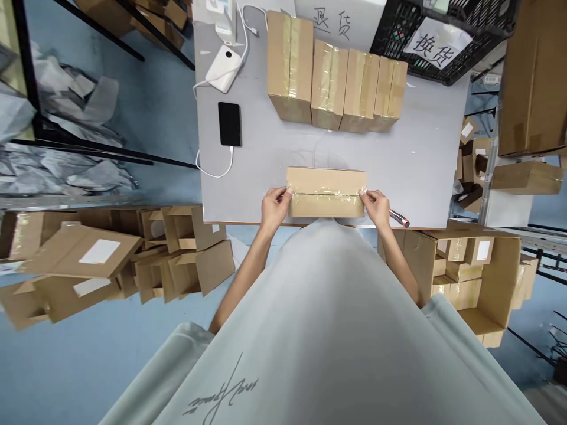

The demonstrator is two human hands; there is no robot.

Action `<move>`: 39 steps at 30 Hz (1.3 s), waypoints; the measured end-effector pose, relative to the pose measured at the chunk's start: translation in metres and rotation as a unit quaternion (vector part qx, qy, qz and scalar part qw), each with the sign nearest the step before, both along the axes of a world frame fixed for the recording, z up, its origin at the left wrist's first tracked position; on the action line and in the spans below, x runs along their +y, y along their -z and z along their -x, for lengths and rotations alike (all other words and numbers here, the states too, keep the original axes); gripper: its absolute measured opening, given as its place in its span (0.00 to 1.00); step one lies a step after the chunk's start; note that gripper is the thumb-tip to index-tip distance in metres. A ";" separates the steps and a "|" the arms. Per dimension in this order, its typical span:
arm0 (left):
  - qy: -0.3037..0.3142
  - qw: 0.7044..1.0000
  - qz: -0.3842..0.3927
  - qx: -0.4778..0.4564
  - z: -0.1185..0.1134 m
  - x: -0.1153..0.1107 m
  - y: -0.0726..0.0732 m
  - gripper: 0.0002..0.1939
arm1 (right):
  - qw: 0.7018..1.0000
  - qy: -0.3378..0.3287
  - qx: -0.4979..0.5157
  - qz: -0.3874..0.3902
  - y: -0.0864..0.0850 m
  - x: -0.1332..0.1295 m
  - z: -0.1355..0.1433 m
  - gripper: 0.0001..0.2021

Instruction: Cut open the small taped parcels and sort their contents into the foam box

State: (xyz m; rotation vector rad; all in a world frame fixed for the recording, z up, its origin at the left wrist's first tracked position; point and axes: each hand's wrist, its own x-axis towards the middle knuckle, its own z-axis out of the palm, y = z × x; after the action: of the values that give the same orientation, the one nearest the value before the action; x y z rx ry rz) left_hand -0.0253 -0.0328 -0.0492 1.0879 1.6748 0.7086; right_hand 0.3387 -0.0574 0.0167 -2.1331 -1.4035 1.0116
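A small cardboard box (326,203) lies at the table's front edge, close to my body. Clear tape runs along its long middle seam. My left hand (275,208) grips the box's left end, thumb and fingers pinched at the taped seam. At the opposite end, my right hand (376,208) pinches the seam's right end in the same way. Just right of that hand lies a slim pen-like tool (399,218) with dark and red parts, partly covered by the wrist. What the fingertips press on beneath the tape edge is too small to make out.
Several taped boxes (328,85) stand in a row at the back of the table (425,147). A phone (229,124) on a white cable and a power bank (224,68) lie left. A black crate (447,41) stands back right. Opened cartons (195,254) fill the left floor.
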 end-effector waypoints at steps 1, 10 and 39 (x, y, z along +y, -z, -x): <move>0.001 1.000 0.008 0.006 -0.001 0.002 0.003 0.24 | 1.000 0.003 -0.011 0.007 0.004 0.002 0.002 0.31; -0.058 0.997 0.048 -0.028 -0.013 0.000 0.032 0.30 | 0.995 0.074 0.066 0.016 0.043 0.004 -0.004 0.38; -0.057 0.942 0.266 -0.198 -0.020 -0.033 0.050 0.26 | 0.968 0.098 0.227 0.048 0.042 -0.035 0.001 0.40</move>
State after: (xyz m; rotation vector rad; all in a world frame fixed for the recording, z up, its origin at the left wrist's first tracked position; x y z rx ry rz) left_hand -0.0055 -0.0662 -0.0995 0.4331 1.4594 0.4635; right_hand 0.3379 -0.0919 -0.0255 -1.8905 -0.9245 1.3980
